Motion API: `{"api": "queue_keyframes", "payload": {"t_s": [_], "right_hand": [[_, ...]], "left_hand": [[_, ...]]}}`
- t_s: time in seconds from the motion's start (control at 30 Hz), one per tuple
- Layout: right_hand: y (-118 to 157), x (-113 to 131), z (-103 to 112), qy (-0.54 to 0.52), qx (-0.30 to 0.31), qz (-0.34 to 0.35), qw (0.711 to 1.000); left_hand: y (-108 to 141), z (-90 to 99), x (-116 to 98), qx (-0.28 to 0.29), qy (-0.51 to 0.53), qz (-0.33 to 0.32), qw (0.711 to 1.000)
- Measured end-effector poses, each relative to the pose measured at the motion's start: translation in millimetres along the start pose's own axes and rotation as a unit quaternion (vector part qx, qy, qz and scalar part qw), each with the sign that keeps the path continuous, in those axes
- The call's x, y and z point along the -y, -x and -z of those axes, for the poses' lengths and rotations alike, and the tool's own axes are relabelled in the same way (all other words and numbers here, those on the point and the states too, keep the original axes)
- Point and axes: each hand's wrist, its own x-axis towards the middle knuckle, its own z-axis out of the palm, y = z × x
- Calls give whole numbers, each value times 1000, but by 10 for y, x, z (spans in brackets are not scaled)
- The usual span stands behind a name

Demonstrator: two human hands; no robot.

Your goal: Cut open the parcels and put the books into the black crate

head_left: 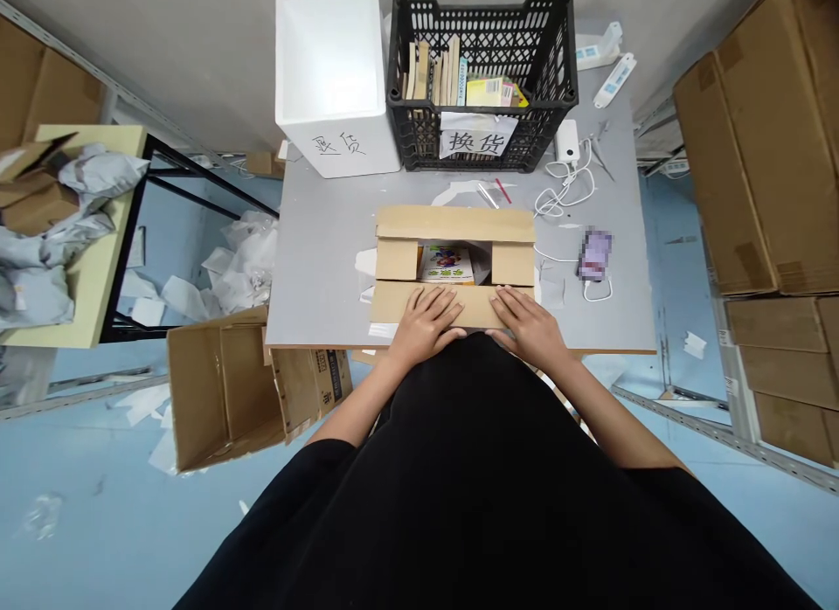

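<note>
A corrugated cardboard carton [455, 224] sits near the near edge of the grey counter [321, 252], its flaps folded inward. The 2 short flaps lie at left and right, the long far flap lies flat, and the long near flap lies under both hands. A gap between the flaps exposes a book [447, 265] with a brightly coloured cover, lying flat inside. The left hand [426, 324] and right hand [528, 326] are spread palm-down side by side on the near flap, pinching nothing; their flat placement appears to hold the springy cardboard down. Beyond the carton, at the far edge of the counter, stands a black plastic crate [419, 147] holding upright books [433, 77] and bearing a paper label [476, 140] printed with 2 Chinese characters; to its left is a white foam box [341, 147] with 2 handwritten characters. To the right of the carton lie a phone [594, 254], obscured by blurring, and a white cable [564, 190] running from a power bank [567, 142]. An open cardboard box [223, 391] rests on the floor at near left, a table [85, 234] with grey mailer bags [98, 173] stands farther left, and stacked cartons [753, 155] fill the shelves at right.
</note>
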Motion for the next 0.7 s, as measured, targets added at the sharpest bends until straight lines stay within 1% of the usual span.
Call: {"api": "queue_keyframes", "payload": {"t_s": [0.07, 0.17, 0.27, 0.37, 0.43, 0.5, 0.6, 0.7], "right_hand": [[-13, -24, -34, -11, 6, 17, 1000], [-91, -76, -77, -20, 0, 10, 1000], [-225, -100, -128, -14, -1, 3, 1000], [-361, -104, -220, -2, 1, 15, 1000], [-430, -119, -317, 7, -8, 24, 1000], [-477, -147, -439, 20, -27, 20, 999], [-513, -198, -622, 39, -57, -7, 998], [-524, -234, -736, 54, -72, -30, 995]], "left_hand": [[41, -75, 15, -7, 3, 8, 1000], [18, -126, 24, -13, 6, 52, 999], [-112, -109, 46, 1, -7, 88, 996], [-279, -122, 104, 16, -39, 84, 996], [-367, -187, 150, 22, -64, 78, 995], [-425, -288, 190, 15, -85, 88, 992], [-470, -444, 237, -13, -102, 114, 988], [-492, -542, 280, -33, -103, 124, 986]]}}
